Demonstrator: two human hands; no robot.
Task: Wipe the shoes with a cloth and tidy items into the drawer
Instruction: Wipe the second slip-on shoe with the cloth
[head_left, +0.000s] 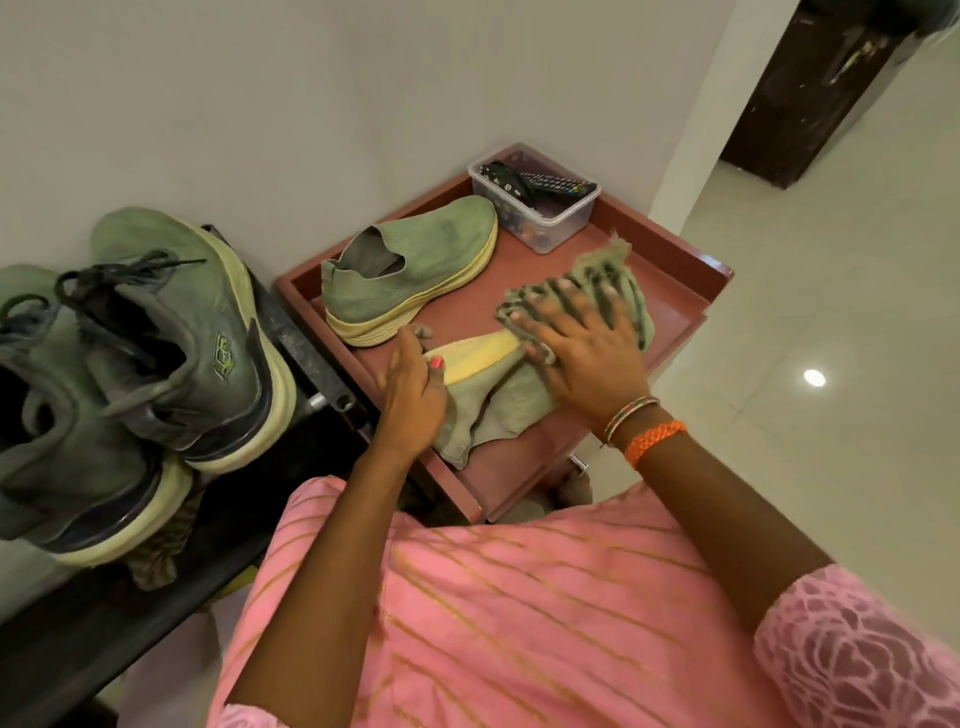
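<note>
left hand (413, 387) grips slip-on shoe's (498, 395) heel | right hand (582, 332) spread, pressing cloth (618, 270) on its toe | beside plastic box (545, 208)

A: What's off-task near you?
B: Your far corner: clear plastic tub (550, 221) with a remote control (558, 183) in it. Dark door (810, 93) top right, glossy tiled floor (831, 291).

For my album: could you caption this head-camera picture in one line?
Left hand steadies a green slip-on shoe while the right hand presses a cloth over it.
</note>
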